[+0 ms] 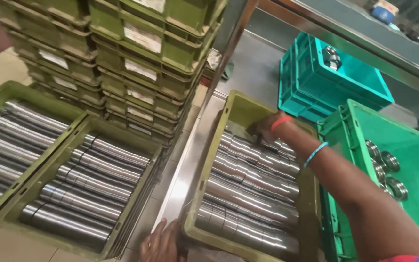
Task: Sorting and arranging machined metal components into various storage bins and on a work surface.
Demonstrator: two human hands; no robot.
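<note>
An olive-green plastic crate (238,107) full of shiny steel shafts (248,187) lying side by side rests on a metal bench. My right hand (266,127) reaches to the crate's far end, fingers curled down on the end of a shaft there; whether it grips is unclear. It wears a red band and a blue band at the wrist. My left hand (160,244) grips the crate's near left corner at the rim.
Two more olive crates of steel shafts (95,182) (10,140) sit on the tiled floor at left. Behind them stand stacks of labelled green crates (141,58). At right a green bin (413,160) holds metal rings; a teal crate (326,77) sits behind.
</note>
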